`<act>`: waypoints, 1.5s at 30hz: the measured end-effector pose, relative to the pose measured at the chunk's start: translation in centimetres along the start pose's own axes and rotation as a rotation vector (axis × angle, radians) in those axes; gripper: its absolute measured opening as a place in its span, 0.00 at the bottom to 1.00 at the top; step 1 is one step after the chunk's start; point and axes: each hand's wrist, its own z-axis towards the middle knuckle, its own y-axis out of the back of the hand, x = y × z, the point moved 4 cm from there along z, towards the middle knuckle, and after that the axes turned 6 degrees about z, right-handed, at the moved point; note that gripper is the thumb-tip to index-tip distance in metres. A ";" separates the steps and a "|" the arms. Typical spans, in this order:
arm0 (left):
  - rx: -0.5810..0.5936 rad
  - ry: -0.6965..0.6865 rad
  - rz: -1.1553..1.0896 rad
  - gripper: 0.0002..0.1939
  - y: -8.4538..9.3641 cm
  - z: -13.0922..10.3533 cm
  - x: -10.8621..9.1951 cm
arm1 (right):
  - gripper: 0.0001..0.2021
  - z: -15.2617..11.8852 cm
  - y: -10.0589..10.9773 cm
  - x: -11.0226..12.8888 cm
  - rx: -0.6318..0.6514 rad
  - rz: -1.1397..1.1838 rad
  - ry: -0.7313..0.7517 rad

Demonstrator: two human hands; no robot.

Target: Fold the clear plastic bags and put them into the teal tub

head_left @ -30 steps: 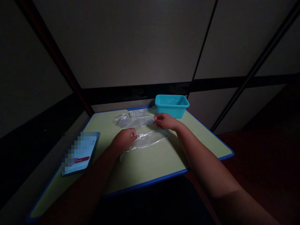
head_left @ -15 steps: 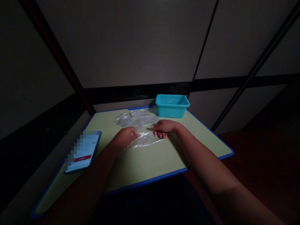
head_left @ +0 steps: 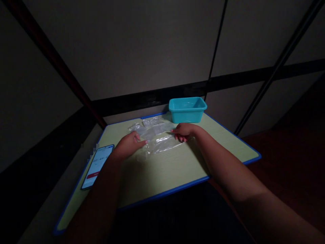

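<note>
A clear plastic bag lies stretched between my hands on the pale green table. My right hand pinches its right end between thumb and fingers. At its left end, my left hand has the thumb stretched out and apart from the curled fingers, with nothing visible between them. Just behind are more crumpled clear plastic bags, partly beside my left fingers. A turquoise plastic basket stands upright behind my right hand.
A phone with a lit screen lies at the left of the table, partly covered by my left forearm. The table has a blue edge. Dark panels rise behind it.
My left hand has let go of the bag's left end and moved slightly left, its thumb now apart from the fingers. My right hand still pinches the bag. The view has tilted a little.
</note>
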 end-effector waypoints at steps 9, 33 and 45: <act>0.440 -0.061 0.105 0.16 -0.9 -0.9 -0.2 | 0.25 -0.1 0.2 -0.1 -0.017 0.014 -0.024; 0.495 -0.198 0.217 0.07 0.3 -2.0 -0.6 | 0.26 0.1 0.2 -0.2 -0.018 0.000 -0.012; -0.065 -0.463 -0.061 0.28 -1.2 -3.1 -7.0 | 0.27 -0.1 0.1 0.0 -0.041 -0.015 -0.015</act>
